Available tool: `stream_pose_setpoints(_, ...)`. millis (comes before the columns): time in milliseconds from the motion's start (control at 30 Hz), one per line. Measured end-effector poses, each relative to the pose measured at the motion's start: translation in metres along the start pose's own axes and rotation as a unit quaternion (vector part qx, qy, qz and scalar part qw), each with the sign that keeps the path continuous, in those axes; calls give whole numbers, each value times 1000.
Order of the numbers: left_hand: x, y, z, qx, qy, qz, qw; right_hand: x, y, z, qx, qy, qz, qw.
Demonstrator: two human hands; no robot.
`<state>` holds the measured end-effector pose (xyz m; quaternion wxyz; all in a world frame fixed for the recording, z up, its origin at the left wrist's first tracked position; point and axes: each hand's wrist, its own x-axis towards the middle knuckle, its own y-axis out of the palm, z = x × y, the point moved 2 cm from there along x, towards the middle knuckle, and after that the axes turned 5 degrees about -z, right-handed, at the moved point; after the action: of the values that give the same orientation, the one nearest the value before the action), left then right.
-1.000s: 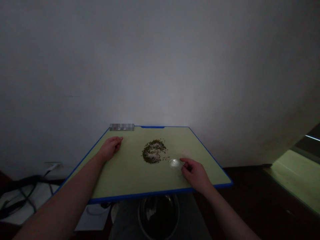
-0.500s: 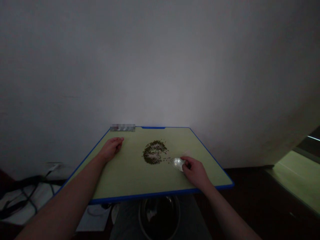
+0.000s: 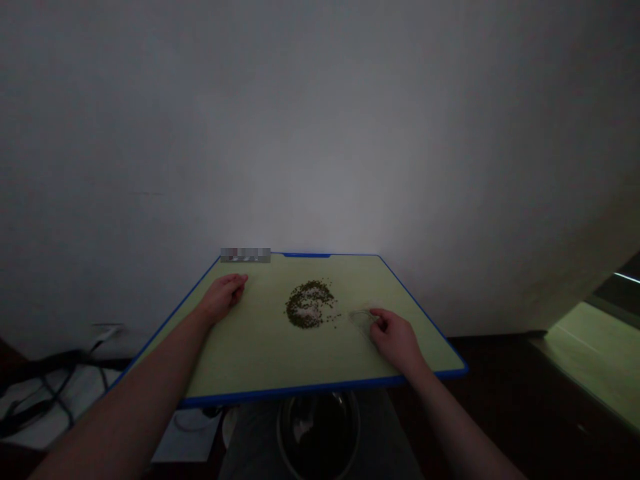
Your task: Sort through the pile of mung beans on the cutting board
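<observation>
My right hand (image 3: 396, 339) is over the right part of the green tabletop (image 3: 260, 357), its thumb and fingers pinching the edge of a clear, pointed scoop-like piece (image 3: 361, 320), seen only as a faint outline. Left of that piece lies a pile of small dark green beans (image 3: 295, 312) mixed with white grains (image 3: 311, 311), with a few loose beans on its right side. My left hand (image 3: 223, 297) rests on the tabletop's left side, fingers loosely curled in, and nothing shows in it.
A blue rim (image 3: 300, 389) runs round the tabletop, which stands against a grey wall (image 3: 320, 133). Below the near edge, a round metal bowl (image 3: 320, 433) sits at my lap. Dark cables (image 3: 55, 377) lie at the left. A pixelated strip (image 3: 245, 255) marks the back left corner.
My right hand has drawn slightly to the right, away from the pile, with the clear piece, which has lost its bright shine. The left hand stays in place.
</observation>
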<state>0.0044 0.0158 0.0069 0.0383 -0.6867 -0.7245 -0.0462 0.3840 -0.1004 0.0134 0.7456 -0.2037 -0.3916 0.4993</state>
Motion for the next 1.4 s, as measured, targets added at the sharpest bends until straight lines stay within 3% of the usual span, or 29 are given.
stream_pose_setpoints(167,-1,0,-2,34,6,-2,999,1,-4,-4,9,-5,-8,1000)
stream_pose_setpoints(367,-2,1,-3,22,14,1,1000,-7,7,7,55,-27,34,998)
stream_pose_setpoints(700,-2,2,-4,13,2,-7,1000,-7,17,25,28,-47,34,998)
stream_pose_setpoints(1100,0,-1,1,17,2,-3,1000,5,-7,-5,-32,7,-28,999)
stream_pose_setpoints(1400,3,-4,4,28,11,3,1000,-3,12,17,13,-32,7,999)
